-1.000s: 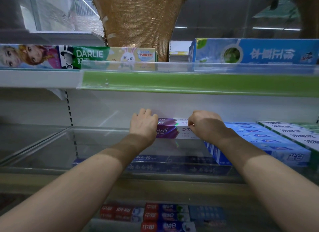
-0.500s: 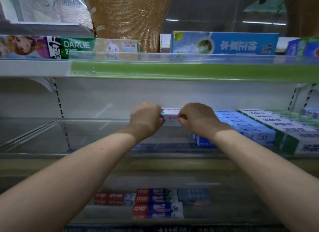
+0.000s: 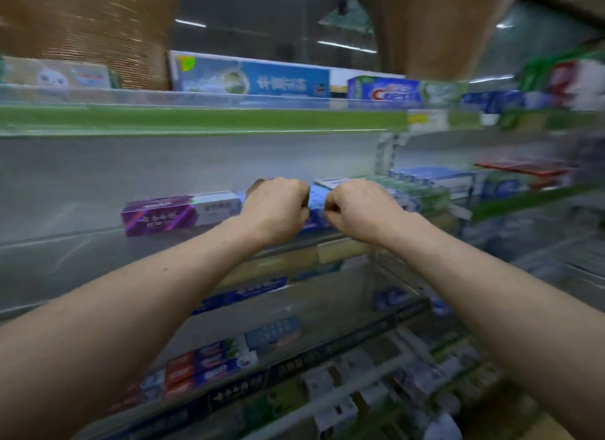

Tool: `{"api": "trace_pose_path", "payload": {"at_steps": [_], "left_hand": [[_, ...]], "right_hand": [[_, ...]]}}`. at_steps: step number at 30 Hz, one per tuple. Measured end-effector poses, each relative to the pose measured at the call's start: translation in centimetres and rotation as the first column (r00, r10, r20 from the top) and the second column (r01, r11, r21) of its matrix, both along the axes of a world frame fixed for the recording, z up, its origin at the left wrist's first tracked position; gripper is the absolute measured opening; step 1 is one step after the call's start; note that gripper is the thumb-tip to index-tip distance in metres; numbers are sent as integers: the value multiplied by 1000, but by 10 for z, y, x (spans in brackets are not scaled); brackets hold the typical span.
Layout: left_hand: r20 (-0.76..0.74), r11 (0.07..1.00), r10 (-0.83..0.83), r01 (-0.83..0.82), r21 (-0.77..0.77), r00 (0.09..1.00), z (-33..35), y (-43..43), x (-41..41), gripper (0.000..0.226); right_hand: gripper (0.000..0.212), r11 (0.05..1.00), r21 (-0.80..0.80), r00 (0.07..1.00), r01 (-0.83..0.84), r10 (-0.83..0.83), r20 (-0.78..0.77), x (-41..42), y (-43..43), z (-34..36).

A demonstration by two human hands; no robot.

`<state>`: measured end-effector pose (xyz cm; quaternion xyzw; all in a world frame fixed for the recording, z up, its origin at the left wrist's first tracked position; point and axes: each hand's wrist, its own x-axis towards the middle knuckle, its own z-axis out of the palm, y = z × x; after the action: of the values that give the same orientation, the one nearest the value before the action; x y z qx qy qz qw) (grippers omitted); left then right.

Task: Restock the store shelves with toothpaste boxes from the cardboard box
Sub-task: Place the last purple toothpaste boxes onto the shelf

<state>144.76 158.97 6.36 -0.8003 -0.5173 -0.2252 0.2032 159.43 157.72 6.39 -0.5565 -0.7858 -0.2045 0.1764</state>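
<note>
A purple and white toothpaste box (image 3: pixel 179 213) lies lengthwise on the middle shelf (image 3: pixel 65 246), free of both hands. My left hand (image 3: pixel 276 207) is just right of it, fingers curled into a fist with nothing visible in it. My right hand (image 3: pixel 360 207) is close beside the left, also curled and holding nothing I can see. Both hands hover in front of a stack of blue toothpaste boxes (image 3: pixel 316 207). The cardboard box is out of view. The picture is blurred by motion.
Green and blue toothpaste boxes (image 3: pixel 425 190) fill the middle shelf to the right. The upper shelf with a green edge strip (image 3: pixel 196 120) carries blue boxes (image 3: pixel 252 79). Lower shelves hold red and blue boxes (image 3: pixel 209 364).
Both hands have let go of the purple box, which now rests on the shelf. The hands moved right of it and curled shut. The view swung to the right.
</note>
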Motion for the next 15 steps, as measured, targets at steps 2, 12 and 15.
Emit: {"api": "trace_pose_path", "payload": {"at_steps": [2, 12, 15], "left_hand": [[-8, 995, -100, 100, -18, 995, 0, -10, 19, 16], [-115, 807, -589, 575, -130, 800, -34, -115, 89, 12], [-119, 722, -690, 666, -187, 714, -48, -159, 110, 11]], "right_hand": [[20, 996, 5, 996, 86, -86, 13, 15, -23, 0], [21, 842, -144, 847, 520, -530, -35, 55, -177, -43], [20, 765, -196, 775, 614, -631, -39, 64, -237, -56]]}}
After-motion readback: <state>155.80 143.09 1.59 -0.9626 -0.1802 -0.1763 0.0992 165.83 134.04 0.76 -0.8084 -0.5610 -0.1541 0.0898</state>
